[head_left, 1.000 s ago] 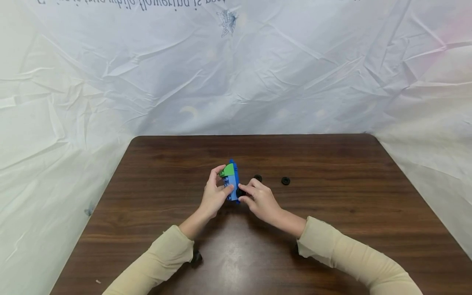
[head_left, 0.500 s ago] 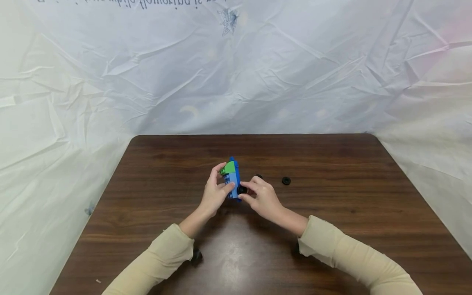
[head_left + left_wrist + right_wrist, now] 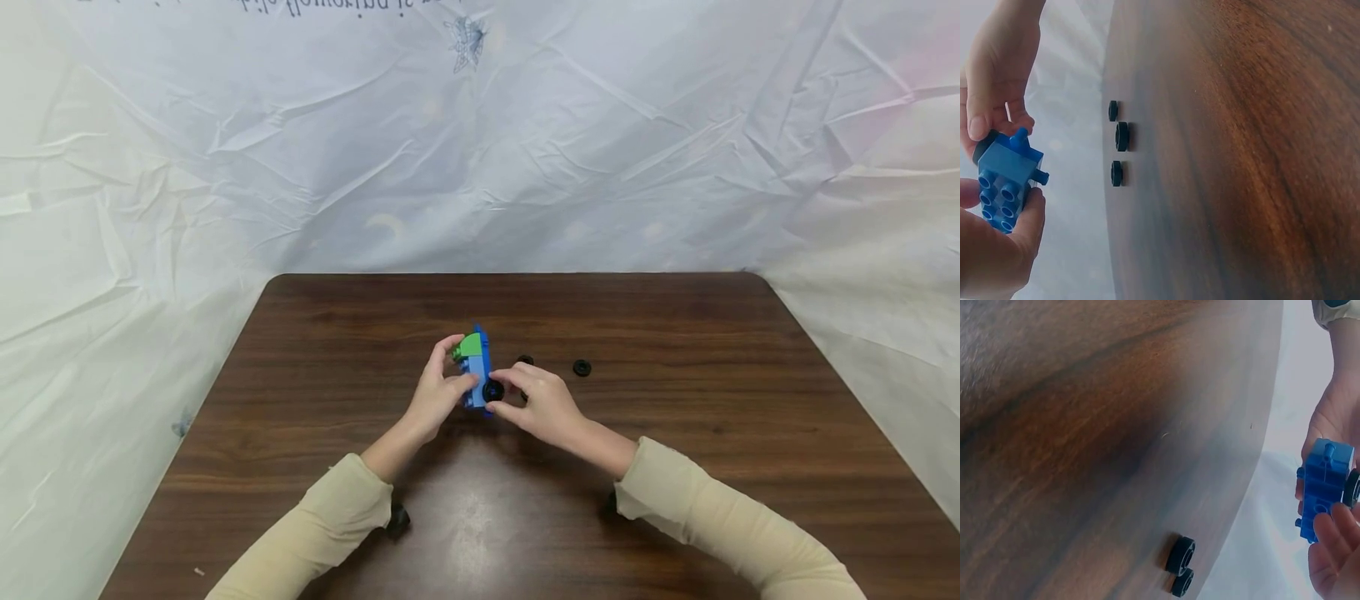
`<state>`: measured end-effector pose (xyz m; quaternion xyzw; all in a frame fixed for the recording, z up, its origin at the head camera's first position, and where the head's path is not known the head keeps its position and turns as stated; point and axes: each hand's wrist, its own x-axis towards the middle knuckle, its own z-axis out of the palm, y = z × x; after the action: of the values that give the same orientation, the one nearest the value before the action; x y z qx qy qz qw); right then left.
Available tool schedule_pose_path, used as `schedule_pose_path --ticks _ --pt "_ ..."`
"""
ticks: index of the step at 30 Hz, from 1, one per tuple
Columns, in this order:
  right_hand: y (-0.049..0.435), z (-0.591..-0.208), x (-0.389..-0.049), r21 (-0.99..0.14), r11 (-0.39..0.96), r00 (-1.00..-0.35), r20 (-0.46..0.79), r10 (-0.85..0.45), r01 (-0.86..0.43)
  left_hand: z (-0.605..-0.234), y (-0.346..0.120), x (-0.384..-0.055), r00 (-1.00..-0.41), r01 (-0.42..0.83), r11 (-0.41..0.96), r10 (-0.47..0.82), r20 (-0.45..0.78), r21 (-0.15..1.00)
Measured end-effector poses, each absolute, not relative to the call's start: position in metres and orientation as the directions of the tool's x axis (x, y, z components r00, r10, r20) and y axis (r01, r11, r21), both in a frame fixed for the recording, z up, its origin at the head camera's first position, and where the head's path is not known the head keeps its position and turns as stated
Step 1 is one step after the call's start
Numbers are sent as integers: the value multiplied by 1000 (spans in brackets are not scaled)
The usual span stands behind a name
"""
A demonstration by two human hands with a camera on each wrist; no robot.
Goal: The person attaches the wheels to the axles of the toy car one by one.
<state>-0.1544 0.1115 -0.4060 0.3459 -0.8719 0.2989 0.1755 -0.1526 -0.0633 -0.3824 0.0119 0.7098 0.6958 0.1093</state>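
Note:
My left hand [image 3: 431,398] grips a toy car [image 3: 476,379] built of blocks, held up over the table's middle. Its chassis is dark blue, with a light blue studded block and a green curved block on it. One black wheel [image 3: 492,391] sits against the car's near right side. The thumb and forefinger of my right hand [image 3: 546,404] touch that wheel's rim from two sides. Bare blue axle pegs [image 3: 1040,177] stick out from the chassis. In the right wrist view, fingertips [image 3: 1329,528] of the right hand lie against the chassis underside [image 3: 1316,487].
Three loose black wheels lie on the brown wooden table [image 3: 675,350]: one wheel [image 3: 582,367] to the right, another wheel [image 3: 525,361] behind the right hand, and a third, mostly hidden in the head view, the wheel [image 3: 1116,174]. A white printed cloth [image 3: 480,167] hangs beyond the table.
The right hand has drawn slightly right, and its fingers have spread, so the wheel's face shows more. Left hand and car have shifted a little right.

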Motion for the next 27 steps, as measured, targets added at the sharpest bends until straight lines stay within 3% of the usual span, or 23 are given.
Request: schedule_pose_path --ticks 14,27 --pt "114 -408 -154 -520 460 -691 475 -545 -720 -384 -64 -152 -964 -154 -6 222 -149 988" --pt "115 -410 -153 -525 441 -682 486 -547 -728 -387 -65 -152 -960 -163 -2 230 -159 987"
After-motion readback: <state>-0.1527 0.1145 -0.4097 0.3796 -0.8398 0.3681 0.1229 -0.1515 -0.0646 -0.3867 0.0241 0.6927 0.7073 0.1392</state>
